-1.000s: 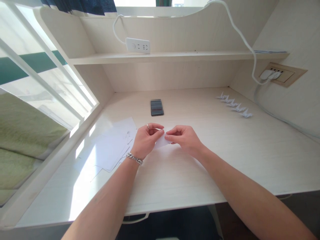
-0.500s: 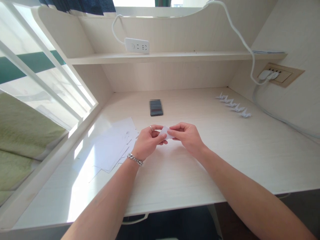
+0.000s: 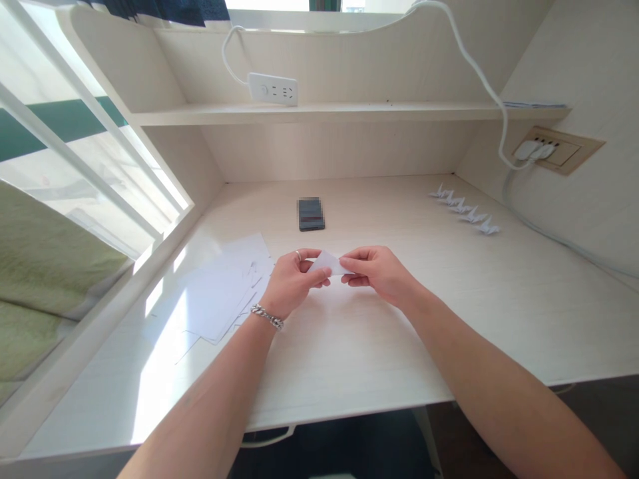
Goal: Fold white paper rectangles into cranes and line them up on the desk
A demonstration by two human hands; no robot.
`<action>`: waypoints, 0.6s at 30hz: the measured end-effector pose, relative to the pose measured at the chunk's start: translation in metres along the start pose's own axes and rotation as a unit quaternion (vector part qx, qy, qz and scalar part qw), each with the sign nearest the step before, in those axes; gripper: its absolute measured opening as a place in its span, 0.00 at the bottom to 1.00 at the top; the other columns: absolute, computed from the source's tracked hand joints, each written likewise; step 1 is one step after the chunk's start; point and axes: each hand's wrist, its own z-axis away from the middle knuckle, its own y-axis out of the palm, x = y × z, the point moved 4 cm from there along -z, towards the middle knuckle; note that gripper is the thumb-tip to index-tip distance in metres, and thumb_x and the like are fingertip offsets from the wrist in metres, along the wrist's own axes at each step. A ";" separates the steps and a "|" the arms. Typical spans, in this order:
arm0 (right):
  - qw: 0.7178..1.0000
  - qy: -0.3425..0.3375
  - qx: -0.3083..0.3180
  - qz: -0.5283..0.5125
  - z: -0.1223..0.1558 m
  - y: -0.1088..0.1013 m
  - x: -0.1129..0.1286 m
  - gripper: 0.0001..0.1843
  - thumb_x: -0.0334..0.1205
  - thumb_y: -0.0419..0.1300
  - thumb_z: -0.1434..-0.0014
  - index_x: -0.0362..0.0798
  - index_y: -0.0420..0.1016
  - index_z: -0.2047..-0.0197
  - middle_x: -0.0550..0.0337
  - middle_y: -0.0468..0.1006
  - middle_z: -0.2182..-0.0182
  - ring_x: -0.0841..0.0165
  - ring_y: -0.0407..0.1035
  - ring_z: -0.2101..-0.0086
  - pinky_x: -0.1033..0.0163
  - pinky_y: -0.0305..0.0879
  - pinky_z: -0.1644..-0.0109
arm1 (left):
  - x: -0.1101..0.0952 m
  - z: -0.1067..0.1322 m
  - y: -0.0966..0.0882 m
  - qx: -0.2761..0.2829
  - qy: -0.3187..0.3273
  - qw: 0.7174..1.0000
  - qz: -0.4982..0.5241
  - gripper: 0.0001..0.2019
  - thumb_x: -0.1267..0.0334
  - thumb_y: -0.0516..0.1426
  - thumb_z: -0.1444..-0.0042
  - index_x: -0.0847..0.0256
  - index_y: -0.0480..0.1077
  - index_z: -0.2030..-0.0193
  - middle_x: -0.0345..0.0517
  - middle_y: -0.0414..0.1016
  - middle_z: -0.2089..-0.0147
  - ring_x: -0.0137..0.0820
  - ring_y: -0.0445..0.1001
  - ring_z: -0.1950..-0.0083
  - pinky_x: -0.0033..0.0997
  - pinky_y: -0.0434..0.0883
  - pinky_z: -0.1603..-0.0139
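Between my two hands is a small folded piece of white paper (image 3: pixel 330 262), roughly triangular, raised a little over the desk. My left hand (image 3: pixel 294 278) pinches its left side, thumb on the near face and fingers behind. A ring and a chain bracelet are on this hand and wrist. At the paper's right corner my right hand (image 3: pixel 378 271) grips with thumb and forefinger, the other fingers curled beneath. Sheets of white paper (image 3: pixel 224 279) lie on the desk to the left, with smaller pieces along their right edge. Several folded white paper cranes (image 3: pixel 469 211) stand in a row at the back right.
A dark, pixelated flat object (image 3: pixel 311 214) lies on the desk (image 3: pixel 349 359) beyond my hands. A white power strip (image 3: pixel 272 89) is on the shelf (image 3: pixel 344 114). A white cable (image 3: pixel 479 66) runs down to the wall socket (image 3: pixel 562 150). White rails border the desk's left side.
My hands have moved slightly apart, and more of the folded paper shows between them as a wider triangle. The view has shifted very slightly.
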 end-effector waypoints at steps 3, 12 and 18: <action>1.000 -0.006 -0.003 0.015 0.000 -0.001 0.000 0.13 0.46 0.71 0.54 0.45 0.81 0.69 0.54 0.80 0.69 0.68 0.75 0.70 0.62 0.73 0.64 | 0.001 0.000 0.000 0.007 -0.005 1.000 -0.001 0.19 0.60 0.66 0.53 0.65 0.72 0.54 0.47 0.79 0.70 0.32 0.78 0.68 0.33 0.74 0.64; 0.997 -0.047 -0.030 0.045 -0.001 -0.001 0.000 0.14 0.46 0.70 0.53 0.45 0.82 0.67 0.55 0.80 0.73 0.68 0.75 0.72 0.61 0.74 0.64 | 0.001 0.000 0.001 0.020 -0.016 1.000 0.004 0.19 0.59 0.65 0.51 0.64 0.72 0.54 0.47 0.79 0.69 0.31 0.78 0.68 0.32 0.75 0.63; 0.995 -0.063 -0.051 0.055 -0.001 0.001 0.001 0.12 0.44 0.69 0.53 0.44 0.81 0.67 0.57 0.79 0.75 0.69 0.74 0.74 0.64 0.73 0.67 | 0.001 0.000 0.001 0.010 -0.023 1.000 0.012 0.20 0.58 0.65 0.51 0.65 0.72 0.53 0.48 0.79 0.69 0.32 0.78 0.67 0.32 0.75 0.62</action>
